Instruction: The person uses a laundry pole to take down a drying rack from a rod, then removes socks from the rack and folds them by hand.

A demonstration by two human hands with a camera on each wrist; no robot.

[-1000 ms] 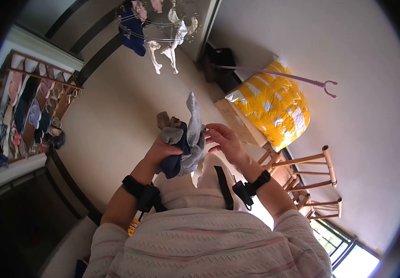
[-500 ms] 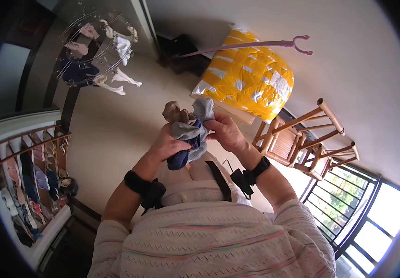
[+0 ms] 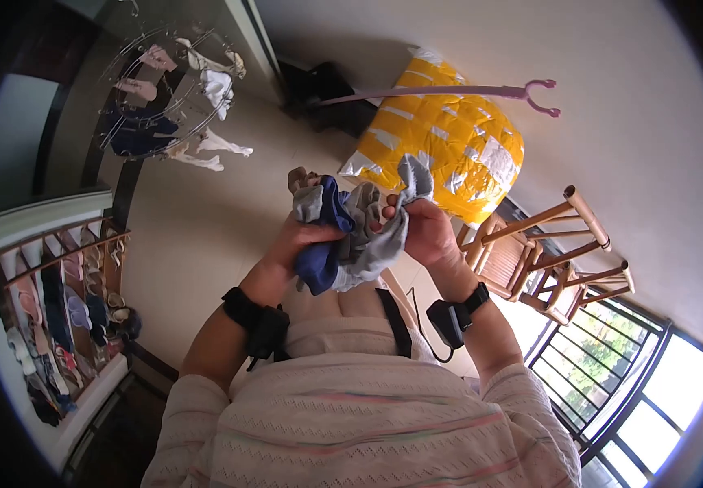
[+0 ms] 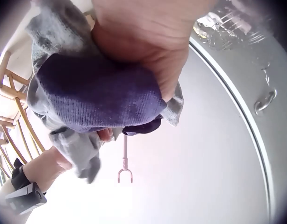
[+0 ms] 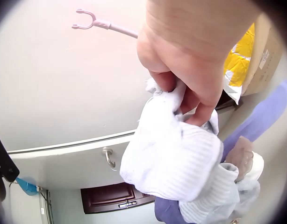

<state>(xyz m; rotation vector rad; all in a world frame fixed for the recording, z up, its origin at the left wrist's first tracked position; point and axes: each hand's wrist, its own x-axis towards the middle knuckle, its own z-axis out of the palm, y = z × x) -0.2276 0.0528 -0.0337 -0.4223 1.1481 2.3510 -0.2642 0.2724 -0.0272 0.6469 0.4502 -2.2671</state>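
Observation:
My left hand [image 3: 290, 240] grips a bundle of socks in front of my body. A navy sock [image 3: 316, 270] hangs over its thumb side, with a brown sock [image 3: 299, 179] poking out at the far end. My right hand [image 3: 430, 233] pinches a light grey sock [image 3: 384, 246], whose toe end sticks up past the fingers. That grey sock stretches across to the bundle and overlaps it. Close up in the left wrist view, the ribbed navy sock [image 4: 99, 95] covers the left fingers. The right wrist view shows ribbed cuffs [image 5: 199, 149] bunched below the right fingers.
A round hanger [image 3: 160, 89] with socks clipped on it hangs at upper left. Shoes fill a rack [image 3: 63, 244] at left. Ahead stand a yellow-taped package [image 3: 457, 138] and a pink forked pole [image 3: 449, 91]. Bamboo chairs [image 3: 543, 236] stand at right, near a barred window [image 3: 596, 358].
My right hand, at first loose beside the bundle, has taken hold of the grey sock and drawn it rightward. The left hand keeps its grip. The head view has turned.

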